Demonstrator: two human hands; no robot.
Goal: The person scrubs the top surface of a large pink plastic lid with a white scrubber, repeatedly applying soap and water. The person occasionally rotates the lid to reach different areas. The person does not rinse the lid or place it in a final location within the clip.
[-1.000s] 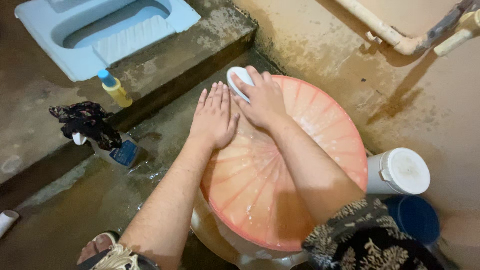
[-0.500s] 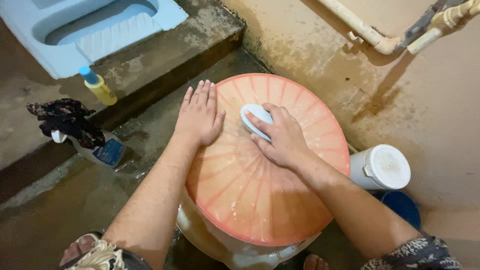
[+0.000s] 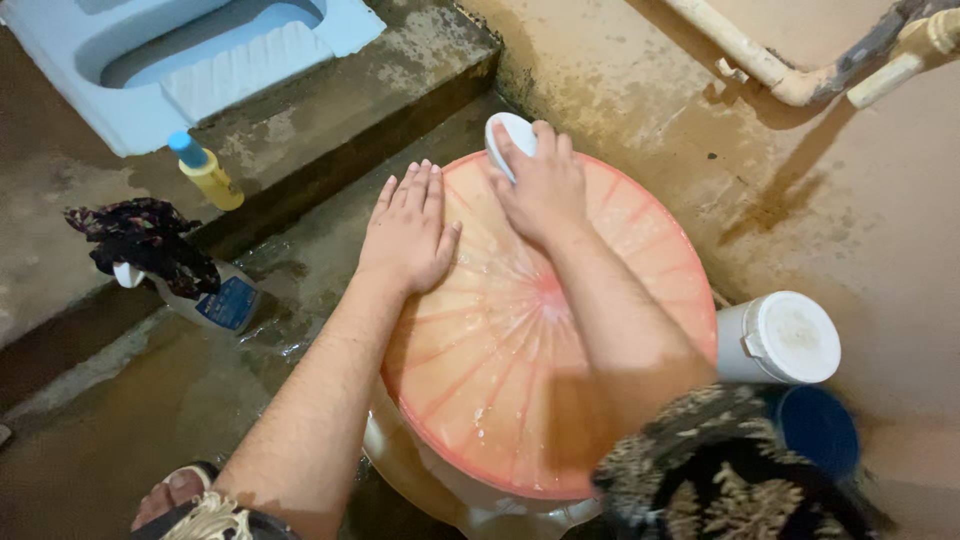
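1. Right hand [image 3: 545,190] wraps its grip round the white scrub brush [image 3: 508,135] at the far rim of the wet orange lid [image 3: 520,350]; it could skid off.
2. Left hand [image 3: 408,235] lies flat, fingers spread; soapy plastic may let the lid tip.

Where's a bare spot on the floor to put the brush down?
Bare wet floor lies left of the orange lid, below the spray bottle. The wall side is crowded by the white tub and blue bucket.
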